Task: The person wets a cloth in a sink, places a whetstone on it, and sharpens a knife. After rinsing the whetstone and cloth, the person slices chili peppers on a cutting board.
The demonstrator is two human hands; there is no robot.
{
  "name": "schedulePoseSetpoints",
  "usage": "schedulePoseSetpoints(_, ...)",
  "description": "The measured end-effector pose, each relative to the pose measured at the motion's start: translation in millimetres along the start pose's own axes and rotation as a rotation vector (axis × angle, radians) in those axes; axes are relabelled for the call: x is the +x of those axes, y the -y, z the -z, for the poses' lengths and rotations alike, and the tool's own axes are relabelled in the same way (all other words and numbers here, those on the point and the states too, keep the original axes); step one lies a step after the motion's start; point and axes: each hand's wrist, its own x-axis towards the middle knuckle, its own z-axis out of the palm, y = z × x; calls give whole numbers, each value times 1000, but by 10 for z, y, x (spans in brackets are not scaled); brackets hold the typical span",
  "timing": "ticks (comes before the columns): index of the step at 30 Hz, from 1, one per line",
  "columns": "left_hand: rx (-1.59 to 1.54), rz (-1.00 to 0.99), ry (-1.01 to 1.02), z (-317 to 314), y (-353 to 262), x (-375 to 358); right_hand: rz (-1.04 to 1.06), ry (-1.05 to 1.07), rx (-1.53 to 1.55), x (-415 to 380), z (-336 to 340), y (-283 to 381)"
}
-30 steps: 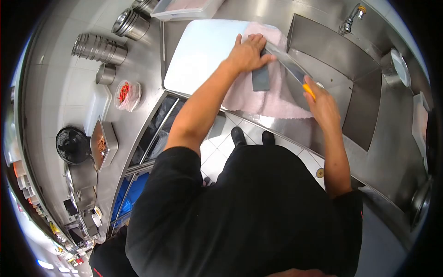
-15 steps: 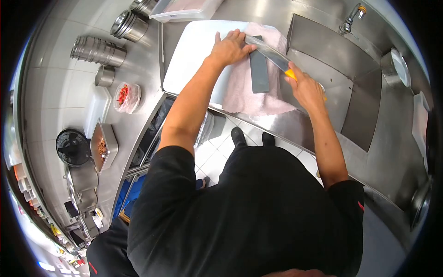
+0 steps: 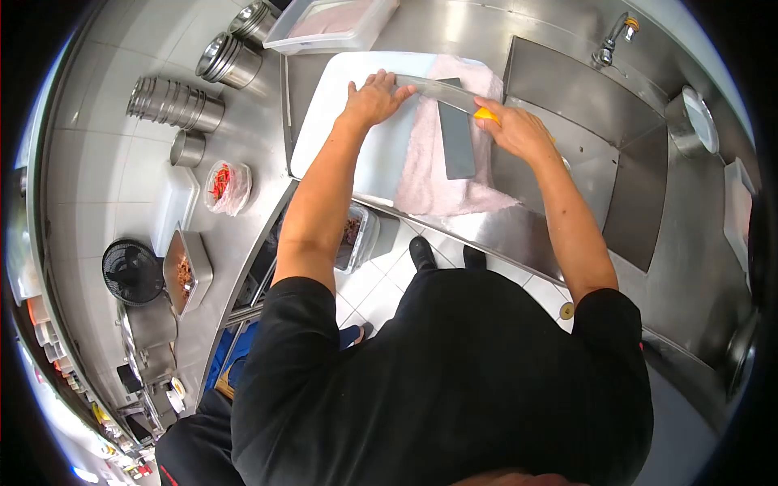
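My right hand (image 3: 523, 131) is wrapped round the yellow handle (image 3: 486, 114) of a long knife. Its blade (image 3: 442, 92) lies across the far part of a dark grey sharpening stone (image 3: 458, 146). At the blade's tip end, my left hand (image 3: 373, 99) has its fingers stretched out and touching the metal, thumb spread toward the blade. Under the stone is a pink cloth (image 3: 421, 166), draped over the right side of a white cutting board (image 3: 324, 130) and hanging toward the counter's front edge.
Right of the board is a steel sink (image 3: 583, 154) with a tap (image 3: 612, 44). A plastic tub (image 3: 356, 36) stands behind. On the left counter are stacked steel pots (image 3: 174, 104), a container of red peppers (image 3: 227, 186) and a steel tray (image 3: 188, 271). Another person's dark clothing (image 3: 194, 445) shows lower left.
The knife has slid left across the stone and turned to lie more crosswise, both hands moving left with it. The whole view has shifted slightly, so the counter appears lower.
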Motion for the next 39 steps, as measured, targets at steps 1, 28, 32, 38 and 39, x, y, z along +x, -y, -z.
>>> schedulePoseSetpoints(1, 3, 0, 39, 41, -20, -22, 16, 11, -5, -111, -34, -54)
schedulePoseSetpoints(28, 60, 51, -274, -354, -38, -737, 206, 95, 132, 95, -51, -192)
schedulePoseSetpoints(32, 150, 14, -198, -187, 59, -620, 180, 115, 114, 212, -104, -138)
schedulePoseSetpoints(38, 49, 86, -279, -386, -512, -1807, 216, 188, 32, -797, 75, -62)
schedulePoseSetpoints(39, 56, 97, -280, -408, -484, -1781, 189, 203, 59, -730, 50, -64)
